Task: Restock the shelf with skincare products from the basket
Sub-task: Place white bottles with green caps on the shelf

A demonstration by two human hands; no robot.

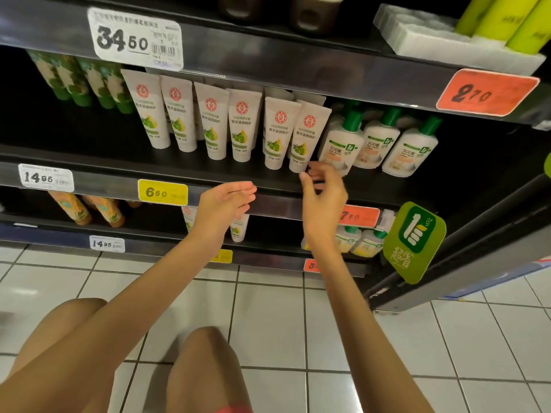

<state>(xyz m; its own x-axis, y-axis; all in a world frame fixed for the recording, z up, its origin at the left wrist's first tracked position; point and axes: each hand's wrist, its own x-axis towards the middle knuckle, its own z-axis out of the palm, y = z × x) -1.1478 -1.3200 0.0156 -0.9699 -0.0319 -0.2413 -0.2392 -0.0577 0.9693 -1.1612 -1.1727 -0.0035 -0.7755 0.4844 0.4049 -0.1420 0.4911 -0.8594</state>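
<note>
A row of several white skincare tubes (pixel 213 124) with red logos and green fruit prints stands cap down on the dark middle shelf (pixel 89 162). My right hand (pixel 323 196) is raised just below the rightmost tube (pixel 307 138); its fingertips hover at the cap, loosely spread, gripping nothing. My left hand (pixel 225 204) floats in front of the shelf edge with straight fingers pointing right, holding nothing. No basket is in view.
White bottles with green caps (pixel 375 144) stand right of the tubes, green tubes (pixel 80 81) at the left. Price tags line the shelf rails. A green sign (pixel 414 242) sticks out at the right. More products sit on the lower shelf. My knees are above the tiled floor.
</note>
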